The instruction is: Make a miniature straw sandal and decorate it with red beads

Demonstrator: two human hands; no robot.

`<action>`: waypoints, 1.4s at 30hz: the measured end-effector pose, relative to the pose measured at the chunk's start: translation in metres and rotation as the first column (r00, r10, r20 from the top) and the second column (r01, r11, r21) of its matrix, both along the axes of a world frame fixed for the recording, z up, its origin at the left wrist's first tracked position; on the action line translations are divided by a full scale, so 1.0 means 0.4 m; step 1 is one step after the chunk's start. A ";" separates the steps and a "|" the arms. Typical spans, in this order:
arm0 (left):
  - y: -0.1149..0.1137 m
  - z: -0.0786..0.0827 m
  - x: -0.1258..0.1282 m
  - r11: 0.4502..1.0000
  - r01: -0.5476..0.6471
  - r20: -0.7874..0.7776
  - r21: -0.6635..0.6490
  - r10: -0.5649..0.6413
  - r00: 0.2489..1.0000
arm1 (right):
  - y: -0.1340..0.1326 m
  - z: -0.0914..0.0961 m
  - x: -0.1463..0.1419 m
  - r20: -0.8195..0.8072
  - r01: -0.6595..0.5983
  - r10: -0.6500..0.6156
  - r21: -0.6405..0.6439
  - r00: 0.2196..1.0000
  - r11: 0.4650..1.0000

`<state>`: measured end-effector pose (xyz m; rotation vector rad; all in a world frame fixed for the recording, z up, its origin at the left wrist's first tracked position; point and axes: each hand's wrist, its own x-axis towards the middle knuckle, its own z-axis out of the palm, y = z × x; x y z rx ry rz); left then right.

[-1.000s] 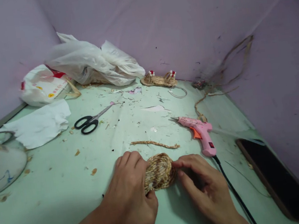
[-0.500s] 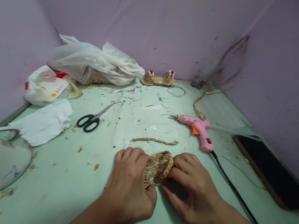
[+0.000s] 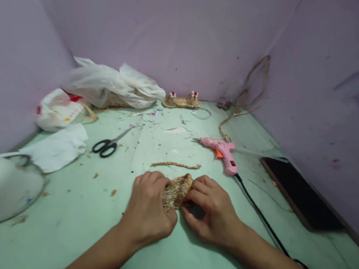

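Between my hands is a small woven straw piece [image 3: 177, 191], tan and brown, with a braided edge. My left hand [image 3: 151, 206] wraps over its left side, thumb below, covering that end. At its right edge, the fingers of my right hand [image 3: 210, 207] pinch the braided rim; the fingertips are partly hidden. A short length of braided straw cord [image 3: 176, 165] lies just beyond the piece. To the right, a pink hot glue gun [image 3: 222, 152] rests on its side with its nozzle pointing left.
Black-handled scissors [image 3: 110, 146] lie at left, near white paper [image 3: 60, 150] and a white rounded object [image 3: 4, 190]. Plastic bags [image 3: 113, 86] and a straw slipper-like piece with red-and-white beads [image 3: 181, 102] sit by the wall. A phone [image 3: 301, 193] and the glue gun's black cord [image 3: 258, 208] are at right.
The camera view has shifted, so the table things appear further left. The woven piece looks flatter at its right edge, with less of the looped rim showing. Both hands keep their grip.
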<state>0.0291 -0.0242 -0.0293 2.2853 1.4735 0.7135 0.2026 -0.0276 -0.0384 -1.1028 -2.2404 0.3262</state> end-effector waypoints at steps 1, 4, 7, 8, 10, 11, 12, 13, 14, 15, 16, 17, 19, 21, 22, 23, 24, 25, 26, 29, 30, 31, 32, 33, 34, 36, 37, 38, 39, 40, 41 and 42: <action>-0.001 0.002 0.000 1.000 -0.007 -0.005 -0.007 0.007 1.000 | 0.000 0.001 0.000 0.002 -0.009 0.009 0.003 1.000 1.000; 0.000 0.007 0.000 0.999 -0.032 -0.024 -0.006 0.032 0.999 | 0.001 0.004 -0.003 0.015 -0.020 0.019 0.031 1.000 0.999; 0.000 0.009 0.000 0.999 -0.038 -0.026 0.011 0.038 0.999 | 0.001 0.004 -0.006 0.026 -0.008 0.006 0.063 1.000 0.998; 0.000 0.009 0.000 0.999 -0.037 -0.024 0.014 0.037 0.999 | 0.000 0.004 -0.007 0.028 -0.003 0.001 0.068 1.000 0.998; -0.001 0.009 0.000 0.999 -0.033 -0.024 0.013 0.033 0.999 | 0.000 0.003 -0.010 0.028 0.005 -0.007 0.074 1.000 0.997; -0.002 0.009 0.000 0.999 -0.031 -0.024 0.013 0.031 0.999 | -0.001 0.003 -0.012 0.027 0.011 -0.013 0.074 1.000 0.997; -0.002 0.009 -0.001 0.999 -0.030 -0.024 0.016 0.030 0.999 | -0.002 0.002 -0.013 0.030 0.013 -0.016 0.073 0.999 0.997; -0.003 0.009 0.000 0.999 -0.030 -0.023 0.019 0.030 0.999 | -0.002 0.002 -0.015 0.032 0.017 -0.019 0.072 0.999 0.997; -0.004 0.010 0.000 0.999 -0.032 -0.022 0.020 0.033 0.999 | -0.003 0.002 -0.016 0.035 0.020 -0.022 0.073 0.999 0.997; -0.005 0.010 0.000 0.999 -0.037 -0.022 0.020 0.037 0.999 | -0.003 0.001 -0.016 0.037 0.022 -0.025 0.073 0.999 0.997; -0.006 0.011 0.001 0.999 -0.043 -0.019 0.018 0.043 0.999 | -0.004 0.000 -0.016 0.037 0.024 -0.027 0.076 0.999 0.997; -0.006 0.012 0.001 0.999 -0.051 -0.017 0.017 0.051 0.999 | -0.004 0.000 -0.016 0.034 0.024 -0.027 0.081 0.999 0.996; -0.008 0.014 0.003 0.998 -0.063 -0.012 0.012 0.063 0.998 | -0.004 -0.001 -0.015 0.028 0.021 -0.024 0.095 0.999 0.995; -0.009 0.016 0.004 0.997 -0.071 -0.012 0.008 0.071 0.997 | -0.005 -0.002 -0.014 0.034 0.019 -0.023 0.104 0.999 0.994; -0.009 0.016 0.004 0.997 -0.075 -0.011 0.007 0.075 0.997 | -0.005 -0.002 -0.014 0.040 0.018 -0.022 0.105 0.999 0.994; -0.009 0.015 0.005 0.997 -0.078 -0.009 0.009 0.078 0.997 | -0.005 -0.002 -0.014 0.045 0.017 -0.021 0.103 0.999 0.995; -0.009 0.014 0.005 0.996 -0.083 -0.007 0.014 0.083 0.997 | -0.005 -0.002 -0.014 0.046 0.014 -0.019 0.099 0.999 0.995; -0.009 0.012 0.005 0.996 -0.087 -0.005 0.019 0.087 0.996 | -0.005 -0.002 -0.014 0.043 0.011 -0.016 0.096 0.999 0.995; -0.009 0.010 0.005 0.996 -0.090 -0.006 0.024 0.090 0.996 | -0.006 -0.002 -0.015 0.038 0.007 -0.011 0.095 0.999 0.995; -0.013 0.006 0.005 0.995 -0.100 -0.014 0.023 0.100 0.995 | -0.008 0.002 -0.018 0.023 0.004 -0.006 0.107 1.000 0.994; -0.014 0.006 0.005 0.994 -0.103 -0.012 0.021 0.103 0.995 | -0.009 0.003 -0.019 0.020 0.002 -0.004 0.109 1.000 0.994; -0.016 0.006 0.005 0.994 -0.106 -0.008 0.018 0.106 0.994 | -0.010 0.005 -0.019 0.017 -0.001 0.000 0.110 1.000 0.994; -0.017 0.006 0.006 0.994 -0.107 -0.005 0.015 0.107 0.994 | -0.010 0.007 -0.020 0.012 -0.005 0.004 0.107 1.000 0.994; -0.019 0.006 0.006 0.994 -0.106 -0.003 0.014 0.106 0.994 | -0.010 0.008 -0.020 0.006 -0.009 0.009 0.103 1.000 0.995; -0.020 0.005 0.006 0.994 -0.104 -0.002 0.016 0.104 0.995 | -0.009 0.009 -0.020 -0.002 -0.014 0.014 0.097 1.000 0.995; -0.020 0.005 0.007 0.995 -0.101 0.002 0.020 0.101 0.995 | -0.008 0.009 -0.020 -0.026 -0.018 0.021 0.096 0.999 0.995; -0.020 0.004 0.008 0.995 -0.100 0.006 0.020 0.100 0.995 | -0.006 0.006 -0.019 -0.038 -0.020 0.024 0.104 0.999 0.994; -0.019 0.004 0.008 0.995 -0.101 0.010 0.019 0.101 0.995 | -0.004 0.002 -0.019 -0.048 -0.024 0.030 0.113 0.998 0.993; -0.017 0.003 0.009 0.995 -0.103 0.012 0.017 0.102 0.995 | -0.002 -0.004 -0.020 -0.057 -0.028 0.035 0.120 0.998 0.992; -0.015 0.003 0.009 0.994 -0.104 0.013 0.014 0.104 0.994 | 0.000 -0.011 -0.020 -0.068 -0.026 0.035 0.126 0.997 0.992; -0.014 0.003 0.010 0.994 -0.106 0.014 0.013 0.106 0.994 | 0.003 -0.020 -0.020 -0.082 -0.019 0.030 0.130 0.996 0.991; -0.012 0.002 0.010 0.994 -0.106 0.013 0.013 0.106 0.994 | 0.006 -0.029 -0.021 -0.097 -0.009 0.022 0.131 0.995 0.991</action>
